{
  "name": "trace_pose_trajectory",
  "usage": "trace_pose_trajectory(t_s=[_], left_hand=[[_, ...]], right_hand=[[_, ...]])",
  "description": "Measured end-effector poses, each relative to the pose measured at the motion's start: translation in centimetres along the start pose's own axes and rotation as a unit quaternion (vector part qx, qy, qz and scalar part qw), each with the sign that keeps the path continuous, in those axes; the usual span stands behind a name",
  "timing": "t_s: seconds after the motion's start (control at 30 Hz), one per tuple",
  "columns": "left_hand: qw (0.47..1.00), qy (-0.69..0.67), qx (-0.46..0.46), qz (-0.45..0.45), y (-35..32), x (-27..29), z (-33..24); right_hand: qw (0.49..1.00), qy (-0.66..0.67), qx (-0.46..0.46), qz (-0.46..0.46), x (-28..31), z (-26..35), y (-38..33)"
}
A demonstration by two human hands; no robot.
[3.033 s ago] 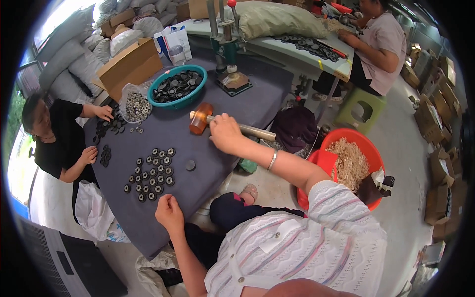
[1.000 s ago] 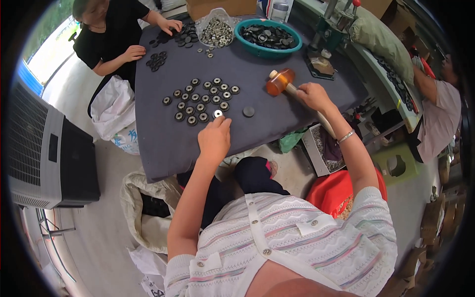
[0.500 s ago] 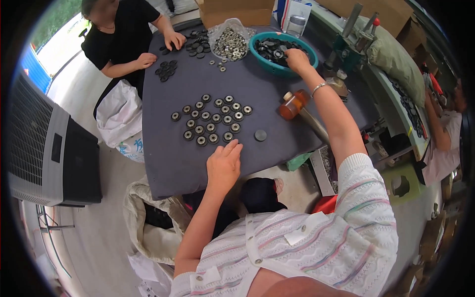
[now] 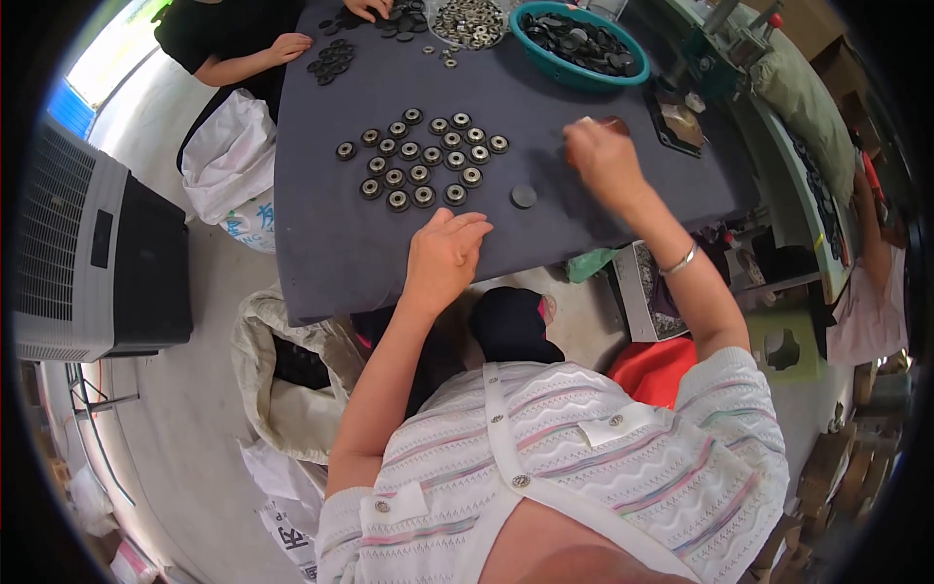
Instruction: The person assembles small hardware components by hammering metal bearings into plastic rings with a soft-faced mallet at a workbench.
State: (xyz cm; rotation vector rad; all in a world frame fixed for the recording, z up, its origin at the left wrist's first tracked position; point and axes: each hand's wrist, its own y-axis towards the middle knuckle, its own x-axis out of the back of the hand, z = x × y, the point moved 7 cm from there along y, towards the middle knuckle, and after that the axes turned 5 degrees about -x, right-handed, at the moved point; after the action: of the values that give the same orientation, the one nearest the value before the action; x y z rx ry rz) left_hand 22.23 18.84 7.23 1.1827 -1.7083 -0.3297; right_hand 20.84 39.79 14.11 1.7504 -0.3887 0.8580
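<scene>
My left hand [image 4: 446, 255] rests at the front edge of the grey table with its fingers stretched out, just below the nearest bearings. Several round metal bearings [image 4: 419, 175] seated in dark rings lie in a loose group beyond it. A single dark disc [image 4: 523, 197] lies flat on the table between my hands. My right hand [image 4: 605, 164] is over the right part of the table, its fingers curled; what is in them, if anything, is hidden. Just behind it a bit of the amber mallet head [image 4: 615, 125] shows. The mallet's handle is covered by my hand and arm.
A teal basin [image 4: 574, 76] full of dark discs stands at the far right, beside a clear bag of small metal rings [image 4: 469, 23]. A co-worker's hand [image 4: 290, 48] is near dark pieces at the far left. A green press [image 4: 715, 60] stands right.
My right hand has left the basin and come back toward me, over the mallet. My left hand has stayed near the table edge. The whole view has tilted downward.
</scene>
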Motion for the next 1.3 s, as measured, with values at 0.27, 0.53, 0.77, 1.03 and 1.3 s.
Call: trace_pose_trajectory(t_s=[0.27, 0.53, 0.77, 1.03, 1.3], left_hand=[[0.977, -0.183, 0.105, -0.036, -0.1, 0.1, 1.7], [0.929, -0.261, 0.199, -0.169, -1.8, 0.9, 5.0], [0.934, -0.25, 0.205, -0.155, -2.1, 0.9, 5.1], [0.939, -0.222, 0.182, -0.189, -2.1, 1.4, 5.0], [0.969, -0.089, 0.134, -0.187, -1.0, 1.3, 4.5]], right_hand=[[0.977, 0.102, -0.103, 0.159, -1.1, 1.5, -5.6], [0.943, 0.194, -0.172, 0.211, -1.1, 3.8, -2.9], [0.915, 0.289, -0.11, 0.258, -3.5, 11.0, -0.9], [0.908, 0.293, -0.076, 0.291, -4.8, 12.1, -0.6], [0.921, 0.249, -0.045, 0.296, -4.5, 12.5, -0.1]])
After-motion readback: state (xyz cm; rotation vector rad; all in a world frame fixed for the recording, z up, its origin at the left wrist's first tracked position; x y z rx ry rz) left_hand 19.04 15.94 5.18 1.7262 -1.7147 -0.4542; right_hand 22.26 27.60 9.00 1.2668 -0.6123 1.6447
